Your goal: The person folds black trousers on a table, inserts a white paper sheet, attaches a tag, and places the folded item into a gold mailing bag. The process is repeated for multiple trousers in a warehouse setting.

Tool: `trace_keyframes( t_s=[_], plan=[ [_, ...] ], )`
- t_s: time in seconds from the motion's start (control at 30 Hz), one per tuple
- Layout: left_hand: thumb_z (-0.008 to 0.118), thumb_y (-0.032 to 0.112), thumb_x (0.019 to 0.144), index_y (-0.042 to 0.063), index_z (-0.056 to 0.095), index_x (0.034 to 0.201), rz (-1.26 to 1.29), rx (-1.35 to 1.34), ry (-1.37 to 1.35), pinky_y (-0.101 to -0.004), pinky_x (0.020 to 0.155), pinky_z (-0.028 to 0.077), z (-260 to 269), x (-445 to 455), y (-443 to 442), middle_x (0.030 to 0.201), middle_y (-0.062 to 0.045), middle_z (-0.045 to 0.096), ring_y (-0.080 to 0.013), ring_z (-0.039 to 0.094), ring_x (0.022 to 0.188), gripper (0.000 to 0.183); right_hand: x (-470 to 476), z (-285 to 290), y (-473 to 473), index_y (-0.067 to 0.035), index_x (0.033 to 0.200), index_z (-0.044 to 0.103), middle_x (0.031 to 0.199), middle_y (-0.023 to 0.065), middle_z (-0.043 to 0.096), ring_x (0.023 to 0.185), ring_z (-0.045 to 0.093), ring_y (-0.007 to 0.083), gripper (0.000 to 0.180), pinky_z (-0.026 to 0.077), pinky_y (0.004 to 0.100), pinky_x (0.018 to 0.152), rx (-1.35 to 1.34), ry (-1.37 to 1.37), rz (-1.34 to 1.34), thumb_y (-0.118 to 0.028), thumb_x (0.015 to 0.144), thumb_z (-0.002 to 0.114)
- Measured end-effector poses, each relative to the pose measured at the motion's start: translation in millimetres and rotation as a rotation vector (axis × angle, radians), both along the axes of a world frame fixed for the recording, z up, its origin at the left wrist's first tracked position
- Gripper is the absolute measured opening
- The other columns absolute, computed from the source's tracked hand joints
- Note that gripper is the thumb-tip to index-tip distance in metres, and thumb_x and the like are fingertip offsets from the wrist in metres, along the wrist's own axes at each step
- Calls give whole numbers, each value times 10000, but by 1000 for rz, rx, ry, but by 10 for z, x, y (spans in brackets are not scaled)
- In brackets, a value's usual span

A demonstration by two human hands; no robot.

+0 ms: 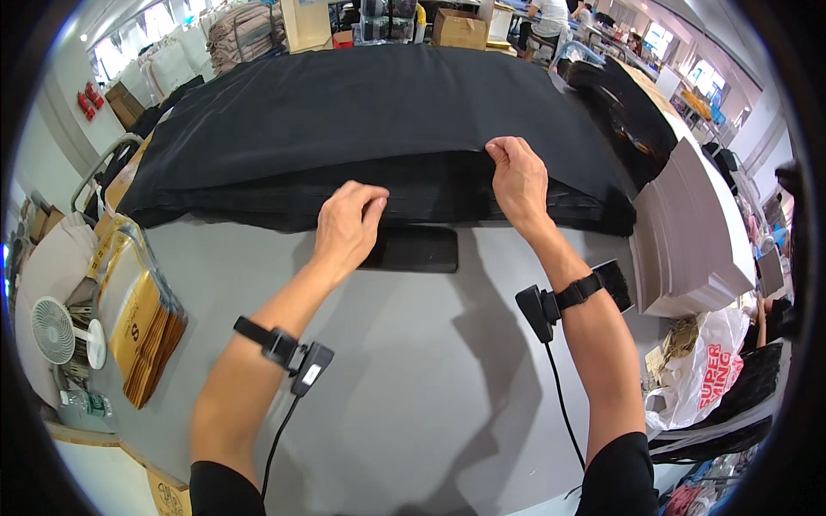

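A wide stack of black fabric pieces (361,103) lies across the table before me. My right hand (521,177) pinches the front edge of the top piece between thumb and fingertips. That edge is raised there, leaving a dark gap above the layers below (426,200). In front of the stack hovers my left hand (348,219), fingers curled and thumb a little apart from the index finger, with nothing visible between them. Just right of it, a flat black rectangular object (419,250) lies on the grey table (400,361), partly hidden by the hand.
Folded yellow-and-clear plastic bags (139,322) and a small white fan (55,329) are at left. A tall stack of grey-white sheets (690,245) stands at right, above a white plastic bag (703,367). Cabled devices (313,369) are strapped to both forearms. People work in the background.
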State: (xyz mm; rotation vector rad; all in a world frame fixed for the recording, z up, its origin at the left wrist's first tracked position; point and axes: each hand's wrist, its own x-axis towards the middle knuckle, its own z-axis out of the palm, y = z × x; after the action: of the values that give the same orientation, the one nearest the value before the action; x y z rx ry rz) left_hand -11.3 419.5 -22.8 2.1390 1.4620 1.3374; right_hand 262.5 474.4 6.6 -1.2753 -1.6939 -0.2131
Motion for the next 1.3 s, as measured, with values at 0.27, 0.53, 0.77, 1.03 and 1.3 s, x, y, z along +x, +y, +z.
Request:
trace_keyframes(
  t_s=[0.27, 0.53, 0.77, 1.03, 1.3],
  plan=[
    [733, 183, 953, 0, 797, 1075, 181, 15, 67, -442, 852, 558, -57, 118, 596, 1012, -243, 764, -396, 723, 940, 229, 53, 90, -16, 6, 1032, 726, 965, 125, 734, 772, 675, 275, 179, 534, 358, 725, -17, 59, 87, -171, 1035, 699],
    [689, 236, 1000, 14, 799, 1027, 194, -132, -20, -434, 803, 558, 101, 109, 686, 881, -228, 763, -397, 749, 866, 249, -19, 93, -18, -20, 1019, 736, 979, 116, 719, 832, 697, 318, 169, 551, 399, 759, -93, 145, 92, -186, 991, 743],
    [663, 244, 1050, -27, 727, 1128, 212, -67, -207, -363, 727, 530, 271, 220, 662, 810, -133, 735, -234, 682, 701, 289, 44, -62, 8, -105, 1087, 745, 1025, 68, 648, 1015, 655, 281, 265, 570, 414, 838, 19, -303, -56, -210, 864, 840],
    [781, 441, 981, -63, 443, 1419, -317, -429, -721, -406, 995, 582, 309, 197, 631, 1352, -237, 603, -316, 638, 1272, 748, 541, 64, 200, -117, 1109, 738, 950, 48, 631, 916, 633, 286, 439, 561, 416, 794, 241, -389, -154, 32, 702, 676],
    [537, 264, 1134, -108, 580, 1241, -244, -336, -1215, -448, 1052, 567, 471, -57, 784, 1251, -204, 680, -287, 698, 1129, 389, 1030, 23, 217, -162, 1104, 761, 969, 46, 677, 1011, 642, 286, 318, 534, 413, 822, 94, -636, -289, -41, 821, 678]
  ],
)
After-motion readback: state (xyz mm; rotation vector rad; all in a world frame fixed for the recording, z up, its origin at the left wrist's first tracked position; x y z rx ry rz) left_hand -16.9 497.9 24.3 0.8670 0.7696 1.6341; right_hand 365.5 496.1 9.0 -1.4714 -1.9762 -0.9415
